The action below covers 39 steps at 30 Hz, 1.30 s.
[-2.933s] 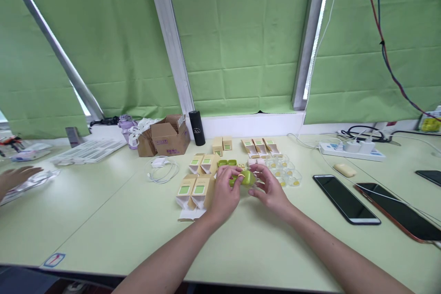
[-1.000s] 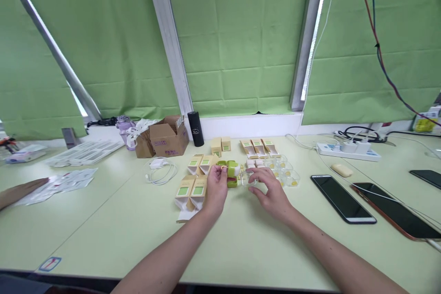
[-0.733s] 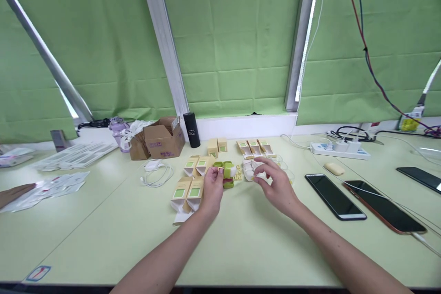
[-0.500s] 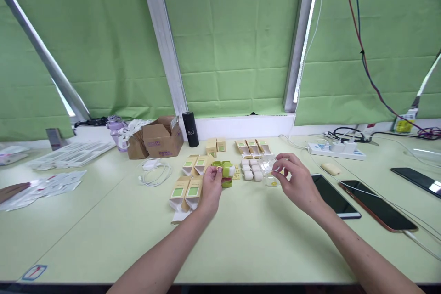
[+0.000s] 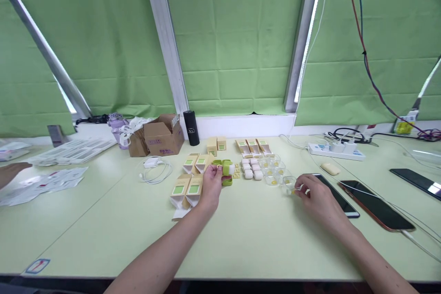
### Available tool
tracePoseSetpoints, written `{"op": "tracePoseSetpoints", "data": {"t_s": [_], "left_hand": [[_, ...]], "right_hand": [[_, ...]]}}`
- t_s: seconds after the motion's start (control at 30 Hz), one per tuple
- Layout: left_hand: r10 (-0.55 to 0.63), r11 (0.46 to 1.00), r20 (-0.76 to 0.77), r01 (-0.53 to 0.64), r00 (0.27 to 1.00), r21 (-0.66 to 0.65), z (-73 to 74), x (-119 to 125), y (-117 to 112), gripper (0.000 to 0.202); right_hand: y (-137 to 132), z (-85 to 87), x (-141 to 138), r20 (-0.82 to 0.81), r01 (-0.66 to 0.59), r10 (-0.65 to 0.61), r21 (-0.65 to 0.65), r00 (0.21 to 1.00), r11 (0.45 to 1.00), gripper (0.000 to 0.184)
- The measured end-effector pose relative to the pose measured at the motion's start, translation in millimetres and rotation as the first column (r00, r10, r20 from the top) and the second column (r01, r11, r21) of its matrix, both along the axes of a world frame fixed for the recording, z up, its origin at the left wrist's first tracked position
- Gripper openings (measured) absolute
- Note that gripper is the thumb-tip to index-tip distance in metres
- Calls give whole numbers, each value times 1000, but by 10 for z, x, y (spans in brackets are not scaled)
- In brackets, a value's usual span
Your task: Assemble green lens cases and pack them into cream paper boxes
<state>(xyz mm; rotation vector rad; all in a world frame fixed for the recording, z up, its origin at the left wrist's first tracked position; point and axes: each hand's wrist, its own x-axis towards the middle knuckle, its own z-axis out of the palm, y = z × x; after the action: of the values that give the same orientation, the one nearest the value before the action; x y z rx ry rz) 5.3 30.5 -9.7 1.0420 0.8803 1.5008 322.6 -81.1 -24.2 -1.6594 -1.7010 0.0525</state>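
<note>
My left hand (image 5: 211, 184) is closed on a small green and white case (image 5: 227, 170) held just above the table, next to tan cartons (image 5: 187, 189). My right hand (image 5: 315, 194) rests low on the table at the right, its fingers pinched on a clear plastic shell (image 5: 289, 183) with a yellow spot inside. Between the hands lie several small white cases (image 5: 251, 170) in rows and more clear shells (image 5: 272, 170). Three open tan cartons (image 5: 253, 146) stand behind them.
Phones (image 5: 331, 188) (image 5: 375, 198) (image 5: 416, 177) lie at the right, with a power strip (image 5: 336, 149) and cables behind. A brown cardboard box (image 5: 161, 134), a black cylinder (image 5: 190, 127) and a white cable (image 5: 154, 169) sit at the back left. Another person's hand (image 5: 10, 172) rests by packets (image 5: 44, 179).
My right hand lifted a clear shell from beside the white cases, carried it right and lowered it to the table near the phone. The left hand kept hold of the green case.
</note>
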Motion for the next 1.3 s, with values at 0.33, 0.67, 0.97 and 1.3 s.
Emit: {"op": "tracePoseSetpoints", "data": {"t_s": [0.33, 0.67, 0.97, 1.3], "left_hand": [[-14, 1000, 31, 14, 999, -8, 18, 8, -3, 39], [-65, 997, 100, 69, 993, -38, 37, 10, -35, 35], [-174, 977, 143, 189, 974, -95, 85, 7, -74, 32], [-220, 963, 95, 231, 971, -137, 113, 21, -145, 26]], "right_hand": [[48, -76, 5, 19, 40, -39, -51, 999, 998, 10], [-38, 310, -256, 132, 101, -121, 148, 984, 984, 23], [385, 658, -930, 63, -201, 190, 335, 980, 921, 25], [622, 132, -1412, 185, -425, 383, 443, 905, 789, 57]]}}
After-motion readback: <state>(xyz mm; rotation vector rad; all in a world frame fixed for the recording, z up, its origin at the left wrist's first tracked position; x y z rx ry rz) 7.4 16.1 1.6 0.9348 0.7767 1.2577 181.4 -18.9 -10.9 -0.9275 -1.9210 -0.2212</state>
